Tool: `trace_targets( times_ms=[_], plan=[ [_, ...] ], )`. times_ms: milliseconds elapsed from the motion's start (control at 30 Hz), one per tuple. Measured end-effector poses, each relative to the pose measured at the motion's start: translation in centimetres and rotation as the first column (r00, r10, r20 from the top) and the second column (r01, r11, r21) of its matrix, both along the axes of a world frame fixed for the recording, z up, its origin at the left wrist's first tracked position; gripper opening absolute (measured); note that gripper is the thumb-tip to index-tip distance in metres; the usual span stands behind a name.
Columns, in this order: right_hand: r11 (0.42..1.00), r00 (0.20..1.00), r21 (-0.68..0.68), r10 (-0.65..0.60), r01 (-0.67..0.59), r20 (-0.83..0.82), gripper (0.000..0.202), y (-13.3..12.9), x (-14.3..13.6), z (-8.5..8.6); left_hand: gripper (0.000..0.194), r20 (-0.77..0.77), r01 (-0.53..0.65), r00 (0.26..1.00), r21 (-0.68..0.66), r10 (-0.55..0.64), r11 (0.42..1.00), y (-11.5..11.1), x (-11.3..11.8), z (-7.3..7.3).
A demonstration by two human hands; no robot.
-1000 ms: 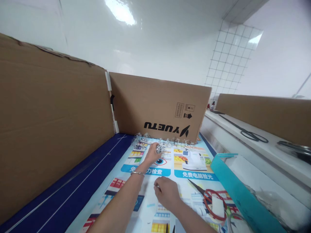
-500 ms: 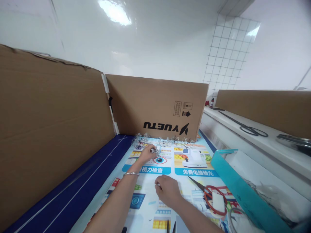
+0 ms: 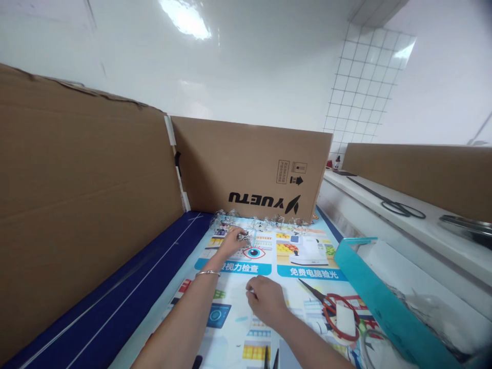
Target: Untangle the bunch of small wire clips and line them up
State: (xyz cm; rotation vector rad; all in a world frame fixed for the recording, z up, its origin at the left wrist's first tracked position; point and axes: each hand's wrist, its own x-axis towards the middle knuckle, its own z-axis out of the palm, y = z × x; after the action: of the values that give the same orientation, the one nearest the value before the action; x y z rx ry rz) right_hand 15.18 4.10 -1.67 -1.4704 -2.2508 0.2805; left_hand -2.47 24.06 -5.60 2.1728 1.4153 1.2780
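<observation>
My left hand (image 3: pixel 231 243), with a bracelet on its wrist, reaches to the far part of the printed sheet. Its fingers are closed on a small silvery, wiry cluster (image 3: pixel 243 237), whose exact kind I cannot make out. Along the foot of the cardboard lies a row of similar clear and silvery tangled pieces (image 3: pixel 263 224). My right hand (image 3: pixel 267 300) rests nearer on the sheet with its fingers curled in; whatever they may hold is hidden. Red-handled scissors (image 3: pixel 332 312) lie to its right.
Cardboard panels (image 3: pixel 253 164) stand at the back and left. At right sits a turquoise box (image 3: pixel 388 292) with clear plastic bags inside. Black scissors (image 3: pixel 402 209) lie on a white ledge (image 3: pixel 357 195). Dark pointed tips (image 3: pixel 271 359) show at the bottom edge.
The view has shifted very slightly. My left hand still holds the silvery cluster in nearly the same spot, and my right hand stays where it was.
</observation>
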Motion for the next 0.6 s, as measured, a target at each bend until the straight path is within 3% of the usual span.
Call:
trace_targets(
  times_ms=[267,600],
  plan=[
    [1.0,1.0,-0.006,-0.003,0.003,0.01,0.013,-0.1,-0.1,0.0,0.033,0.037,-0.031,0.999,0.017,0.031,0.999,0.0,0.7,0.4],
    [1.0,0.999,-0.02,-0.01,0.011,0.036,0.013,-0.3,-0.2,0.3,0.056,0.031,-0.062,0.998,-0.024,0.062,0.998,0.5,1.1,-0.4]
  ],
)
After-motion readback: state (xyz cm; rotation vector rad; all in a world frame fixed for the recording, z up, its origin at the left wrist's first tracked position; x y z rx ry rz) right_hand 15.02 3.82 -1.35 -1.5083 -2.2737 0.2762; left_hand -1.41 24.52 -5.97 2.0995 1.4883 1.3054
